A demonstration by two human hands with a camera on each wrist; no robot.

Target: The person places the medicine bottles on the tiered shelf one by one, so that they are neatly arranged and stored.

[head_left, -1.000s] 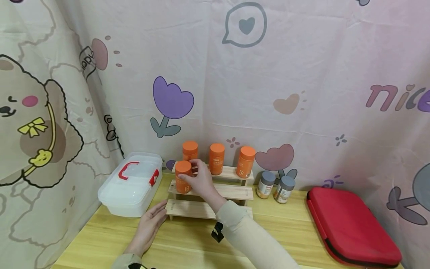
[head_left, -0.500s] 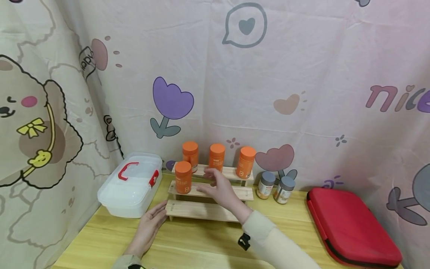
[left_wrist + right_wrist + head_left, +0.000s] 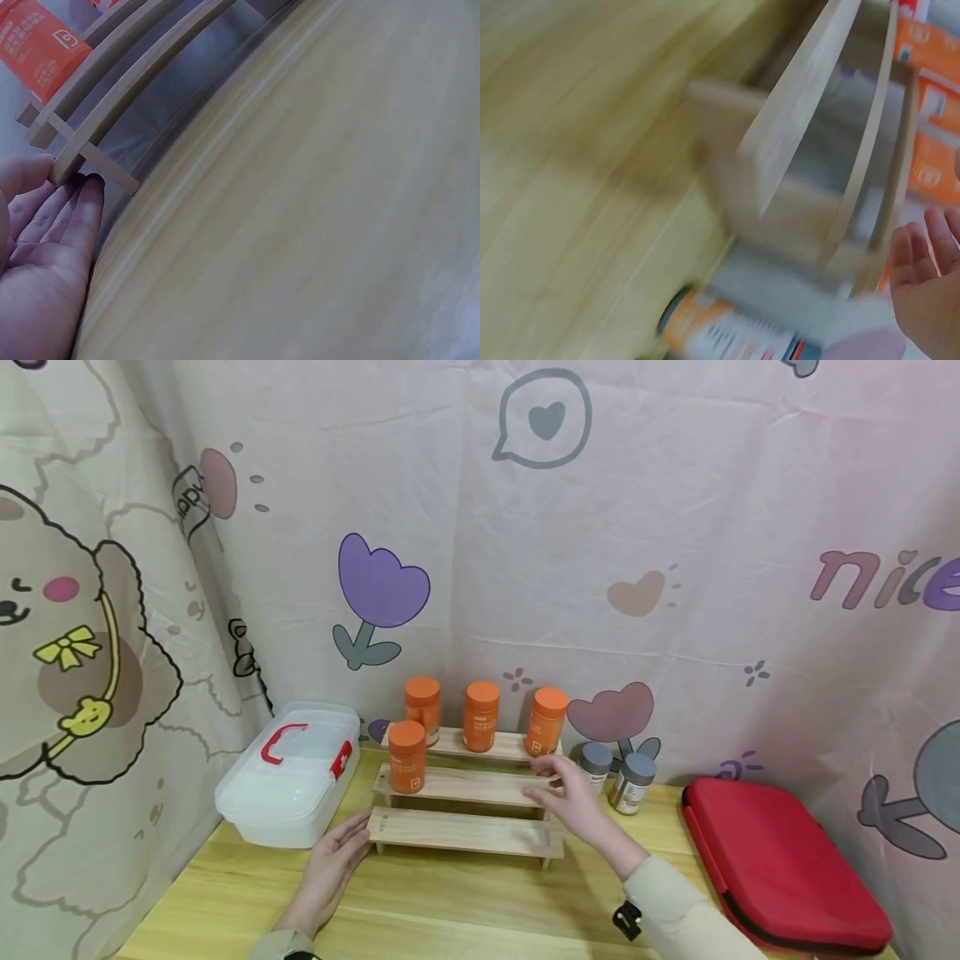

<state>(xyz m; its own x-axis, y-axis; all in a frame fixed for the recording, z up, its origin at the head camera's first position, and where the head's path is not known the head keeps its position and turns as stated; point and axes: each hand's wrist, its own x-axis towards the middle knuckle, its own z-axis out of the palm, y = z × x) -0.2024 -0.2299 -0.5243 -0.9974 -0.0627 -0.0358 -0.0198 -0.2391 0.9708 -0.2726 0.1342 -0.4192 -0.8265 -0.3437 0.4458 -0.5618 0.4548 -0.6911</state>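
My left hand (image 3: 330, 868) is at the left end of a three-tier wooden shelf (image 3: 472, 833). In the left wrist view, its thumb and fingers (image 3: 75, 217) pinch the end of the lowest board. An orange bottle (image 3: 407, 764) stands upright on the middle tier's left end. Along the top tier stand three more: a left orange bottle (image 3: 423, 700), a middle orange bottle (image 3: 481, 714) and a right orange bottle (image 3: 547, 720). Holding nothing, my right hand (image 3: 585, 810) hovers by the shelf's right end. It partly covers a grey-capped bottle (image 3: 596, 758); a second grey-capped bottle (image 3: 632, 785) stands beside that.
A clear plastic box (image 3: 292, 785) with a red handle and latch sits left of the shelf. At the right lies a red zip case (image 3: 783, 864). A printed cloth (image 3: 480, 510) hangs behind the wooden table (image 3: 420, 918).
My right hand let go of the orange bottle on the middle tier. It moved right across the shelf towards the grey-capped bottles. The left hand stayed in place.
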